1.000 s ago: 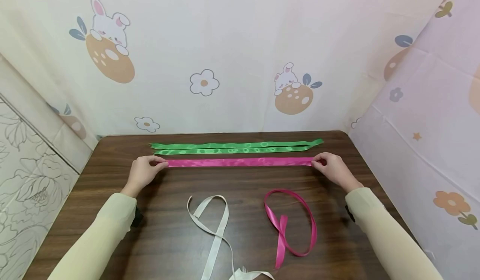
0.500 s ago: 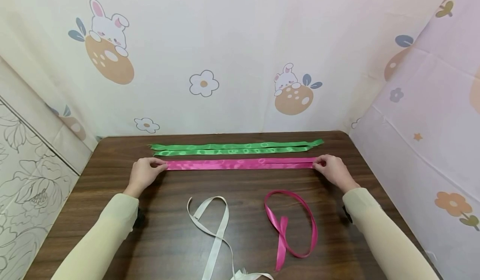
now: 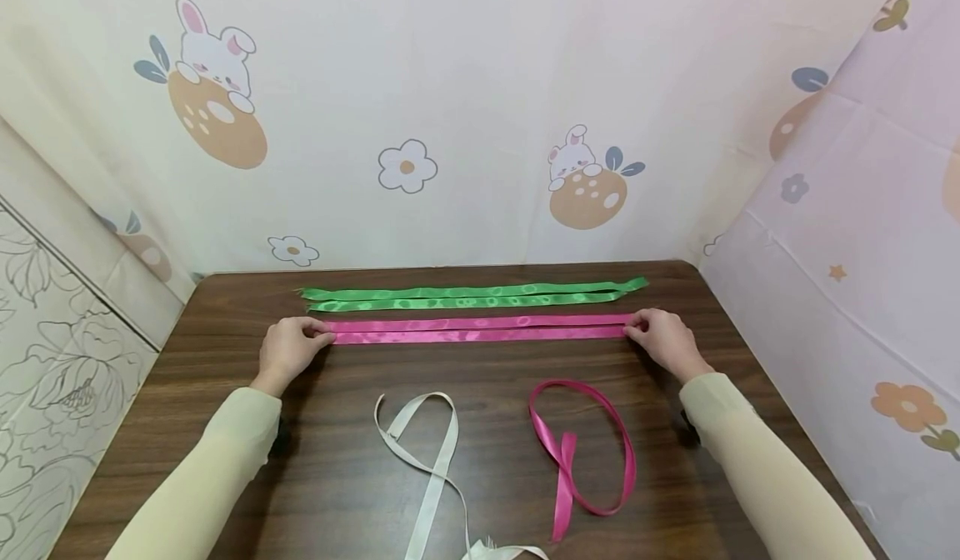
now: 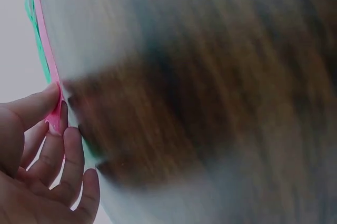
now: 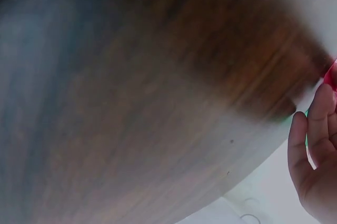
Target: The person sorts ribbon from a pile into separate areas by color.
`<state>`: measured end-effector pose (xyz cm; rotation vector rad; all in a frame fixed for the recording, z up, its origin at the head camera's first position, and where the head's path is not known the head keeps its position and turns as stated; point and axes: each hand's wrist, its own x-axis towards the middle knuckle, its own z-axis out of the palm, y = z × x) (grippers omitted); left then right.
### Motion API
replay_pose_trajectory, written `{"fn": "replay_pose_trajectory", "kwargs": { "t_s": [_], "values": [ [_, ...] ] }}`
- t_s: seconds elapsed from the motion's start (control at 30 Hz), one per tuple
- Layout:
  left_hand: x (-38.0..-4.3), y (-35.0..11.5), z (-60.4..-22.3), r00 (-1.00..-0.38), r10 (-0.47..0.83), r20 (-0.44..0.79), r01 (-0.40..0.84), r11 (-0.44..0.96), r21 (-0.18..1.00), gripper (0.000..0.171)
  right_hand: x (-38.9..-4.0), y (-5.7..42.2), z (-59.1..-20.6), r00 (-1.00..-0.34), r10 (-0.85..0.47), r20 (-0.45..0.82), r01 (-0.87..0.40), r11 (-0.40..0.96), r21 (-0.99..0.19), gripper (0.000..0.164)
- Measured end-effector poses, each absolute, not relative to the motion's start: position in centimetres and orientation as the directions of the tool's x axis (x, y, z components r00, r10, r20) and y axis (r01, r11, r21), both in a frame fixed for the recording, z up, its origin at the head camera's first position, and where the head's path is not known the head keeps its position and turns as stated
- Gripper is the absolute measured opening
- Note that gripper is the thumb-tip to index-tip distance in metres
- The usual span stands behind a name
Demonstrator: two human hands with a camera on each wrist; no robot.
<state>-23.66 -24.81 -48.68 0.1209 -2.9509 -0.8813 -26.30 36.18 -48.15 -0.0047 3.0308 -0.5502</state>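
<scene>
Two strips of pink satin ribbon run parallel across the table in the head view, the far strip [image 3: 450, 325] and the near strip [image 3: 450, 337], with a thin dark gap between them. At their left end my left hand [image 3: 287, 350] pinches the near strip between thumb and fingers. In the left wrist view the pink ribbon end [image 4: 55, 116] pokes out below the thumb. My right hand [image 3: 666, 342] pinches the right end of the near strip. In the right wrist view a bit of pink ribbon [image 5: 331, 75] shows at the fingertips, mostly cut off by the frame.
Behind the pink strips, green ribbon [image 3: 465, 302] lies in two long lines near the back edge of the wooden table [image 3: 360, 368]. Closer to the front are a crossed white ribbon [image 3: 430, 502] and a looped pink ribbon [image 3: 628, 460]. A patterned curtain [image 3: 480, 210] stands behind the table.
Both hands have drawn the near pink strip slightly towards the front. It overlapped the far strip before; now a gap shows between the two. The loose ribbons lie as before.
</scene>
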Motion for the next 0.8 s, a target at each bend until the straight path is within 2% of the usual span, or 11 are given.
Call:
{"fn": "replay_pose_trajectory", "kwargs": {
  "t_s": [0.4,0.8],
  "values": [
    [-23.54,-24.75,-48.89,-0.988,-0.145,0.061,-0.087,0.828,0.554,0.025,-26.1,35.99,-47.93,-0.995,0.079,-0.065,0.097,0.931,-0.352,0.025],
    [-23.41,-25.06,-49.07,-0.98,-0.186,0.069,-0.116,0.82,0.561,0.028,-26.03,36.21,-48.08,-0.992,0.103,-0.068,0.121,0.928,-0.351,0.028]
  ]
}}
